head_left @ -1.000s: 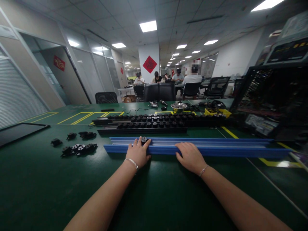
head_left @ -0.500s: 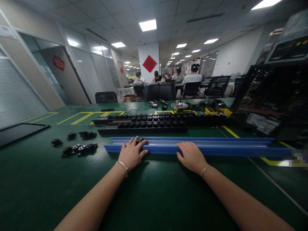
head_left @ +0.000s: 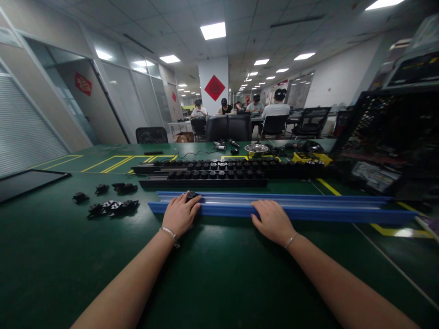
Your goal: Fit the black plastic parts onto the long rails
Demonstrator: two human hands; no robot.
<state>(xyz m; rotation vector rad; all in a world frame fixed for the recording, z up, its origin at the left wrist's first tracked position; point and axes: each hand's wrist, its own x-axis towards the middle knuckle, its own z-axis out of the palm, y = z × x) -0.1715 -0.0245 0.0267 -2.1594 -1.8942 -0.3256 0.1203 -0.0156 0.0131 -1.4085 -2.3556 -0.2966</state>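
A long blue rail (head_left: 308, 206) lies across the green table (head_left: 219, 274) in front of me. My left hand (head_left: 179, 213) rests on the rail near its left end, fingers closed on a small black part (head_left: 190, 195) that sits in the rail's channel. My right hand (head_left: 272, 221) lies flat on the rail's near edge toward the middle, fingers spread and holding nothing. Several loose black parts (head_left: 113, 208) lie on the table left of the rail.
Two black rails filled with black parts (head_left: 206, 174) lie behind the blue rail. A metal bowl (head_left: 255, 149), a yellow tray (head_left: 308, 158) and cables sit farther back. A black crate (head_left: 391, 137) stands at right. Several people sit at distant desks.
My left hand has slid the black part leftward along the blue rail, toward its left end. My right hand has stayed in place.
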